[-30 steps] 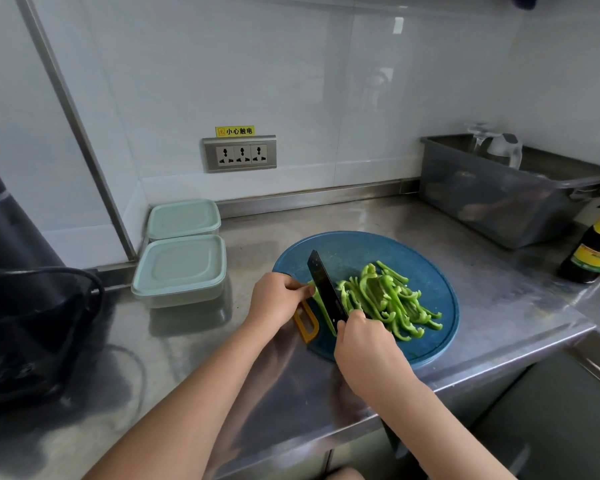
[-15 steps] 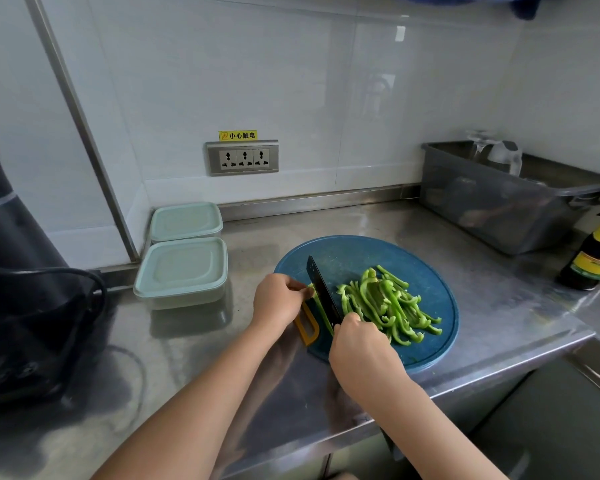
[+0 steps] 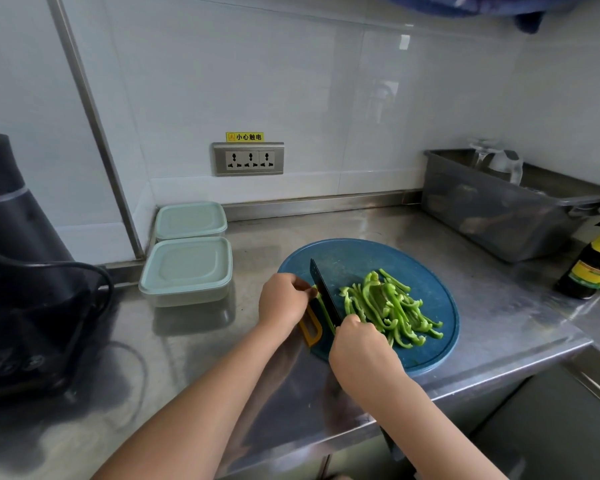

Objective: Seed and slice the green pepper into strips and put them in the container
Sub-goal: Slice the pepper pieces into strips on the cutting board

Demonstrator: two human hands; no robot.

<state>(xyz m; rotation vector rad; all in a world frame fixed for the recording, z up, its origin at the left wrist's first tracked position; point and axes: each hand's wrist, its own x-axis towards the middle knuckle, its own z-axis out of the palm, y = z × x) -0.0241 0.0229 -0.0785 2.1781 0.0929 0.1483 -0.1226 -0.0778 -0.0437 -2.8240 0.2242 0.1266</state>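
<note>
On the blue cutting board [image 3: 361, 258], beside the knife [image 3: 323, 292]: green pepper strips [image 3: 392, 306], likely light, limp, slick. Pinches a last sliver [image 3: 314, 291] with left hand [image 3: 283, 299], grips knife handle with right hand [image 3: 361, 351]. Best scooped up bunched

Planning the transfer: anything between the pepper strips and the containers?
Yes. The near container and far container both have lids on. The knife and the left hand, pinching a pepper piece, are over the cutting board between the pepper strips and them.
</note>
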